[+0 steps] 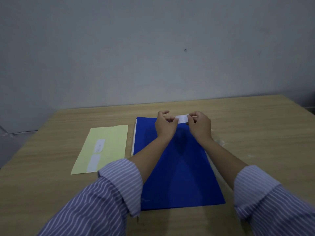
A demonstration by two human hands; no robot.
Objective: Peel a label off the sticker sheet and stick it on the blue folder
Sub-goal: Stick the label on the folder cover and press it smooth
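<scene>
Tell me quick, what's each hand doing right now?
Left hand: pinching the left end of the white label, above the blue folder.
Right hand: pinching the label's right end.

A flat blue folder (179, 167) lies on a light wood-grain table (51, 193). Over its far end, the left hand (164, 125) and right hand (200, 125) pinch the two ends of a small white rectangular label (182, 118). Just left lies a pale yellow sticker sheet (110, 142) bearing white labels.
</scene>
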